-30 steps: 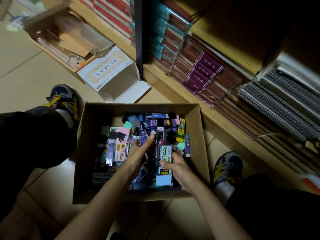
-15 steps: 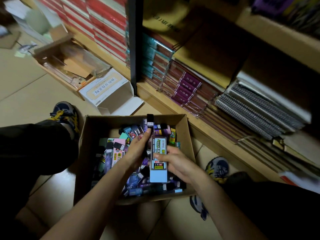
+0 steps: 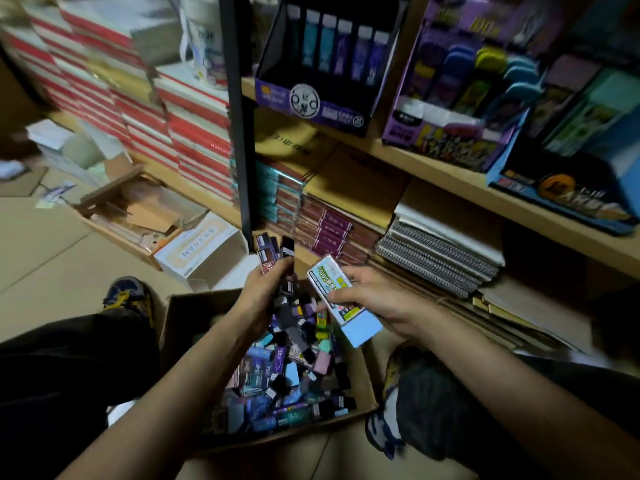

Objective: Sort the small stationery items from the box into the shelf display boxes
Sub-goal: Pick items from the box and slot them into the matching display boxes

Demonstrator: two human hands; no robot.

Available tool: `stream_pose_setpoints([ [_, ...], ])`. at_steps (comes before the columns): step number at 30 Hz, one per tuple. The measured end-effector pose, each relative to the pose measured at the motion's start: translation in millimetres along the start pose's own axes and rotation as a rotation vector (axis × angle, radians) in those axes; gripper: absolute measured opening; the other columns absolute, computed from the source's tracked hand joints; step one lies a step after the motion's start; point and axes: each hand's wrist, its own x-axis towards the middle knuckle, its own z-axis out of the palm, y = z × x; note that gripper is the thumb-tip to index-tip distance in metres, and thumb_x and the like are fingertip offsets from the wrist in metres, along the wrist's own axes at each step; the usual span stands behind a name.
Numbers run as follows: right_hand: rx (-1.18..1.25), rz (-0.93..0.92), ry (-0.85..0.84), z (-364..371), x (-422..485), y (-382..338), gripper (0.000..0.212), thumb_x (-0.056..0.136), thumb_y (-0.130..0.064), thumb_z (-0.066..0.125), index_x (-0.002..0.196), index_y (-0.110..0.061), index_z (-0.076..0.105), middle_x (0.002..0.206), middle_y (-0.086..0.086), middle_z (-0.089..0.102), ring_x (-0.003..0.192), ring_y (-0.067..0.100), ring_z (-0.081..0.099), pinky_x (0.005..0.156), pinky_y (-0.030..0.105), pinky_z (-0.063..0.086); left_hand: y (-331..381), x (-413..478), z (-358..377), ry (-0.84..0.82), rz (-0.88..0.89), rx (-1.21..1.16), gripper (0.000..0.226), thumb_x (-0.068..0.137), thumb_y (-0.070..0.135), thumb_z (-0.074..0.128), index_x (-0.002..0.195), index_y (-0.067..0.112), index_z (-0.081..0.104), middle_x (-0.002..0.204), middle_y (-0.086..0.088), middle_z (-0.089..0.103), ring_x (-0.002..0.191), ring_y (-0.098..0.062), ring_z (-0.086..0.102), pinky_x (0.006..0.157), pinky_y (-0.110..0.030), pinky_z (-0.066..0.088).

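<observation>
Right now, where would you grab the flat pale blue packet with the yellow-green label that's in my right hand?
Probably pinch the flat pale blue packet at its plain blue end, which juts out nearest you, below the right hand gripping its middle. Come from the near side, above the brown cardboard box, fingers on both broad faces.

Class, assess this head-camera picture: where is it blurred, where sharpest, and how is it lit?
Head view: dimly lit, legs near black; motion blur smears the red books and display boxes; the pack in the right hand and the cases in the left hand are sharpest.
</observation>
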Motion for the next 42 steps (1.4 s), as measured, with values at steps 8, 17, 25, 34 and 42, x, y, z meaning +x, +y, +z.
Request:
stream_pose_setpoints([
  [8,0.024,-0.008,-0.125,-24,-18,-54,0.027,0.097,-0.006,0.046,0.121,-0.011,0.036,0.090,0.015,0.063,0.067,0.028,0.066,0.056,0.030,0.057,59,-2,13,-0.129,0.046,0.145,0.012,0.086,0.009,0.057,0.079,0.014,0.049,0.057,-0.002,0.044,0.038,-0.009,0.046,0.037,-0.016,0.035],
  [17,-0.104,-0.114,-0.176,-46,-20,-107,0.029,0.091,-0.004,0.055,0.119,-0.002,0.045,0.104,0.018,0.057,0.075,0.020,0.062,0.062,0.026,0.054,128,-1,29,-0.308,0.282,0.367,0.036,0.063,0.035,0.085,0.078,0.016,0.059,0.053,0.002,0.058,0.043,-0.007,0.050,0.038,-0.019,0.039],
  [25,0.379,-0.184,-0.026,-82,-24,-117,0.031,0.082,0.006,0.056,0.112,-0.004,0.057,0.096,0.016,0.070,0.075,0.021,0.068,0.058,0.020,0.054,153,6,32,-0.275,0.340,0.416,0.049,0.067,0.032,0.077,0.096,0.001,0.052,0.064,-0.001,0.067,0.054,-0.011,0.059,0.045,-0.022,0.047],
  [34,0.367,-0.436,0.542,-83,-13,-116,0.012,0.091,-0.022,0.058,0.097,-0.014,0.064,0.069,-0.004,0.069,0.054,0.004,0.056,0.048,0.017,0.044,145,0,62,-0.419,0.319,0.294,0.023,0.082,0.010,0.069,0.096,0.009,0.051,0.059,0.009,0.068,0.049,-0.001,0.062,0.043,-0.011,0.044],
  [42,0.237,-0.669,0.879,-114,-55,-126,0.007,0.093,-0.022,0.055,0.092,-0.020,0.062,0.061,-0.010,0.063,0.051,0.002,0.051,0.046,0.014,0.041,153,-2,102,-0.366,0.382,0.234,0.035,0.070,0.034,0.070,0.093,0.015,0.053,0.060,0.004,0.060,0.052,-0.008,0.057,0.047,-0.017,0.045],
])
